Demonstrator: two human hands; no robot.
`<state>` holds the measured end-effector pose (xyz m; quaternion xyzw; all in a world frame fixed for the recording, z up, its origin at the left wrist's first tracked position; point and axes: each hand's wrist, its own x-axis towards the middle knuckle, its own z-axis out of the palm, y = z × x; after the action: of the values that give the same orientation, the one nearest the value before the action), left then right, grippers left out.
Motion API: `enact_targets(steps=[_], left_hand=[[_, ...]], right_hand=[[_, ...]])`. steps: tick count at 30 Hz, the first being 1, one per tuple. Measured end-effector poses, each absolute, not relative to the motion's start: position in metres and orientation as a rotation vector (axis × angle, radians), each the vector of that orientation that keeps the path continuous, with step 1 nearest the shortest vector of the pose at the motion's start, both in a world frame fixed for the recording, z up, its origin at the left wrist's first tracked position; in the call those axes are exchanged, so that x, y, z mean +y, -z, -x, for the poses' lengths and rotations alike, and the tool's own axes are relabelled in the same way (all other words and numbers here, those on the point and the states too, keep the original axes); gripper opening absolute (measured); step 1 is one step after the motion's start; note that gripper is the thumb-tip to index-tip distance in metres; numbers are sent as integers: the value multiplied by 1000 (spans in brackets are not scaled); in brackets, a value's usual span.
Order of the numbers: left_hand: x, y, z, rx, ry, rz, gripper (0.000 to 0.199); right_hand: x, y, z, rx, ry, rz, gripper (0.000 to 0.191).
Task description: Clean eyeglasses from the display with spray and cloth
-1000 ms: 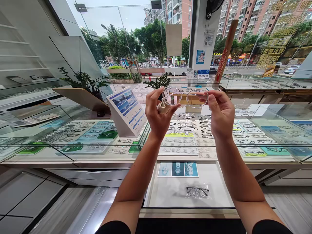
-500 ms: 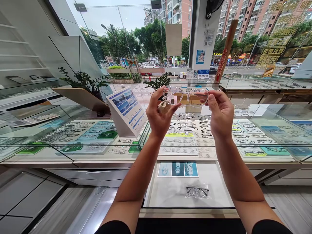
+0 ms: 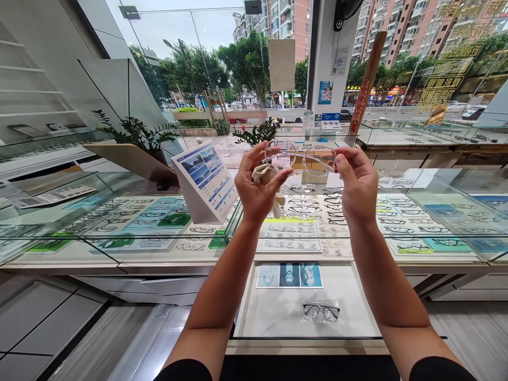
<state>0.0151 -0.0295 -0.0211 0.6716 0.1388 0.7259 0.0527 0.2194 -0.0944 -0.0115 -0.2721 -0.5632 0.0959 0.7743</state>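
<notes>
Clear round-lensed eyeglasses (image 3: 319,160) are held up above the glass counter, spanning the space between both hands. My left hand (image 3: 257,188) pinches the left side of the frame between thumb and fingers. Bunched in the same palm is a beige cloth (image 3: 265,173), with a loose end hanging below the thumb. My right hand (image 3: 359,185) grips the other side of the frame near its hinge, fingers curled.
An open drawer (image 3: 273,320) below holds dark-framed glasses (image 3: 322,313) in a clear wrapper and a photo card (image 3: 289,275). A standing desk calendar (image 3: 206,182) is left of my hands. Glass display cases (image 3: 151,236) contain many glasses.
The eyeglasses have tilted a little, and their temples now show through the lenses. More of the beige cloth shows, hanging below my left thumb. Both hands have shifted slightly left.
</notes>
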Motion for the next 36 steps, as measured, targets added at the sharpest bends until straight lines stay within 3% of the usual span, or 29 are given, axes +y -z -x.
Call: enact_targets(steps=[7, 14, 36], left_hand=[[-27, 22, -17, 361, -2208, -2043, 77], [-34, 18, -21, 400, -2213, -1990, 65], [-57, 9, -18, 602, -2185, -2065, 64]], right_hand=[[-95, 10, -219, -1221, -219, 572, 22], [-89, 11, -224, -1226, -287, 535, 22], [-79, 14, -234, -1209, -421, 740, 21]])
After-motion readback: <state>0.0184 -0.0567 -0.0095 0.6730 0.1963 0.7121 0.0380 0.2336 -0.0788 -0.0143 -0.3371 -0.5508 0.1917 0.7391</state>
